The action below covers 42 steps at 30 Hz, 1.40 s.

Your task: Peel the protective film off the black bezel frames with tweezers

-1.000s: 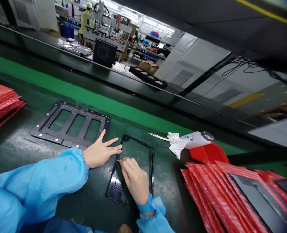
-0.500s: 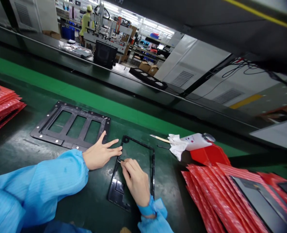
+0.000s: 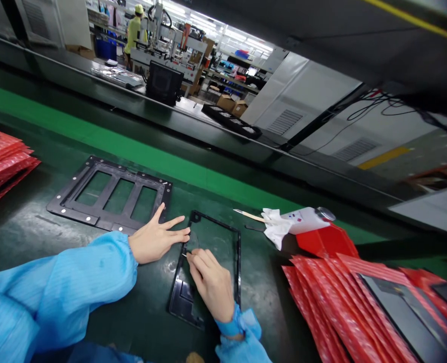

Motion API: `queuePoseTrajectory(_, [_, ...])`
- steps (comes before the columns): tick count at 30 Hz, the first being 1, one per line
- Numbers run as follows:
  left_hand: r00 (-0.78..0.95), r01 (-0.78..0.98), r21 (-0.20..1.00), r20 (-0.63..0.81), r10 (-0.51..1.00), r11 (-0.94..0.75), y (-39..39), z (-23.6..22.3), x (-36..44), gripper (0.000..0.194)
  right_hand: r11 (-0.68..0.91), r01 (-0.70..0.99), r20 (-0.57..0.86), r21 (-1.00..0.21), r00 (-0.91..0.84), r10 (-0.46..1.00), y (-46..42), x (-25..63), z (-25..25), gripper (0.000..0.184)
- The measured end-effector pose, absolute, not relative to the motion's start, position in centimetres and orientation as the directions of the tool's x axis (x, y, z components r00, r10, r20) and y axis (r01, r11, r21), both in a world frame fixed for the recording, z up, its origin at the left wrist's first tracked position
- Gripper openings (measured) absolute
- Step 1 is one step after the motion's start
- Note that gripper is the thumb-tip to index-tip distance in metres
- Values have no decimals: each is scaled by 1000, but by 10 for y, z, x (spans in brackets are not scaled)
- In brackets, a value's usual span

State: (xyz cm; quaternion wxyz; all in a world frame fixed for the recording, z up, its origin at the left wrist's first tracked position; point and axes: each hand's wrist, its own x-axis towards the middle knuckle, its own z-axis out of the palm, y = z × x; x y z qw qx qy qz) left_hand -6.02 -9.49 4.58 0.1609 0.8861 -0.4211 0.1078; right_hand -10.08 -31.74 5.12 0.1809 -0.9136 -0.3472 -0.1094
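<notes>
A thin black rectangular frame [image 3: 238, 252] lies on the dark green work surface in front of me. My left hand [image 3: 155, 239] rests flat with fingers spread, its fingertips pressing the frame's left edge. My right hand [image 3: 210, 282] lies over the frame's lower middle, fingers pinched on a small thin tool whose pale tip [image 3: 184, 255] touches the frame's left rail. Both arms wear blue sleeves.
A black fixture plate with three windows [image 3: 110, 194] lies to the left. Stacks of red bags sit at the left edge [image 3: 4, 161] and lower right [image 3: 344, 297]. A white bottle with tissue [image 3: 295, 222] lies on a red box. A person in yellow stands far behind.
My right hand has slid slightly down the frame's left rail with the tool tip. My left hand stays in place.
</notes>
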Motion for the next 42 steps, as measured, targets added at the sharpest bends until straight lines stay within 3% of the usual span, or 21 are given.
queuePoseTrajectory(4, [623,-781,209,319,-714,-589,-95,47,-60,46,-731,629,318,-264,772,550,-314,-100,51,23])
queuePoseTrajectory(10, [625,-780,217,321,-711,-588,-95,48,-60,45,-695,667,251,-267,745,618,-318,-104,52,23])
queuePoseTrajectory(13, [628,-778,219,313,-713,-589,-94,48,-60,45,-655,666,271,-357,745,609,-322,-103,53,20])
queuePoseTrajectory(19, [638,-770,250,309,-705,-587,-96,50,-63,49,-630,513,384,-583,857,343,-323,-93,53,13])
queuePoseTrajectory(23, [686,-727,372,354,-636,-577,-97,53,-63,48,-609,431,335,-666,902,271,-323,-93,52,14])
queuePoseTrajectory(28, [807,-589,603,409,-426,-537,-94,54,-59,21,-565,340,280,-752,940,193,-327,-95,50,13])
queuePoseTrajectory(32, [835,-550,643,420,-355,-533,-96,62,-63,23,-573,379,292,-726,925,243,-327,-97,52,11])
queuePoseTrajectory(38, [813,-562,677,349,-466,-475,-112,74,-86,19,-555,624,394,-549,780,487,-323,-105,59,9])
queuePoseTrajectory(42, [811,-552,680,302,-502,-482,-117,70,-93,22,-532,698,395,-479,713,580,-323,-108,59,9])
